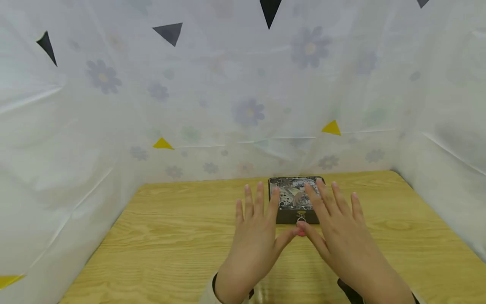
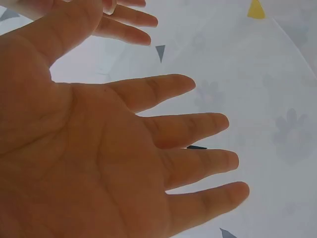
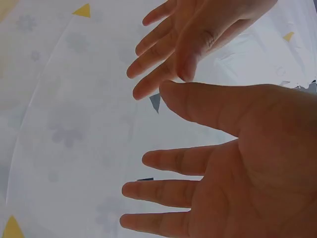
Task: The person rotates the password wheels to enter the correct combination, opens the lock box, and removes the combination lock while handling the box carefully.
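Note:
Both hands are held up with fingers spread, palms turned away from the head camera. My left hand [image 1: 254, 240] and my right hand [image 1: 343, 242] nearly meet at the thumb tips, and neither holds anything. Beyond them on the table lies a dark box [image 1: 290, 195] with a black-and-white patterned lid, partly covered by the fingers. A small clasp [image 1: 301, 212] with a ring sits on its front, and something red [image 1: 301, 232] shows just behind the thumbs. The left wrist view shows the bare left palm [image 2: 99, 148]; the right palm [image 3: 247, 183] fills the right wrist view.
The wooden table [image 1: 171, 236] extends to both sides of the hands. White flower-printed sheeting [image 1: 212, 97] encloses it at the back and sides, marked with black, grey and yellow triangles.

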